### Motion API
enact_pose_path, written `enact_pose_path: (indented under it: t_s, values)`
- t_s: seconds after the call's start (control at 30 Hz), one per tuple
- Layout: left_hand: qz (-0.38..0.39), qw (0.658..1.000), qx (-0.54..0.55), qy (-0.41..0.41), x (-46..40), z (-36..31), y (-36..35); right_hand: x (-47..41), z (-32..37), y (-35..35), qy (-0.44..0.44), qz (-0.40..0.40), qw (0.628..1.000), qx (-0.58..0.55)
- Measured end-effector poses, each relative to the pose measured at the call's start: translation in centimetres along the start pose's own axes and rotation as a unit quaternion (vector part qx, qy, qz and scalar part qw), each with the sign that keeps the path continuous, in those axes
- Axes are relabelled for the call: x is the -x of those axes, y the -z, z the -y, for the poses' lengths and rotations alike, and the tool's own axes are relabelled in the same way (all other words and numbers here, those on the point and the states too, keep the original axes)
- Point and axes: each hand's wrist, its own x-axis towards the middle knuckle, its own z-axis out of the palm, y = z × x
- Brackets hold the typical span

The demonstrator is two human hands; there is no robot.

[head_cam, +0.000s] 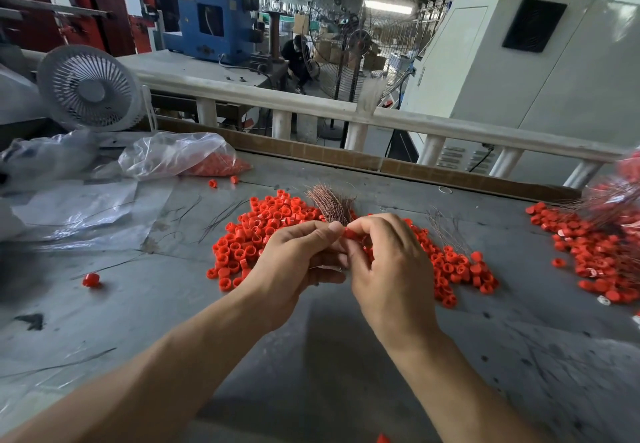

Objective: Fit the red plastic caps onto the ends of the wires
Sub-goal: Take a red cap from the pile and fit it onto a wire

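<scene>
Cap [349, 233] pinched in your right hand [388, 262] fingers, left hand [294, 259] gripping the wire bundle [330, 205] upright so ends stay reachable.

A small grey desk fan [90, 88] stands at the far left edge of the grey worktable [346, 356], near crumpled clear plastic sheeting [48, 158]. Beyond the white railing [311, 104] a tall pedestal fan [341, 35] stands between a blue machine [211, 21] and a pale cabinet [519, 61].

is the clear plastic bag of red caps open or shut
Open: the clear bag lies on its side, its mouth facing right, with red caps spilling toward the table.
</scene>
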Motion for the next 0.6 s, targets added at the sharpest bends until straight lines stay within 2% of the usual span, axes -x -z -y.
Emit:
enact_pose_path:
  t_s: [0.33,0.6]
  values:
    - [0.017,0.999,-0.029,0.008,-0.11,0.16,0.39,0.15,-0.27,-0.06,-0.003,0.034,0.999,0.01]
    - [0.038,0.999,-0.035,0.012,-0.05,0.02,0.47,0.1,-0.49,-0.25,0.011,0.021,1.0,-0.003]
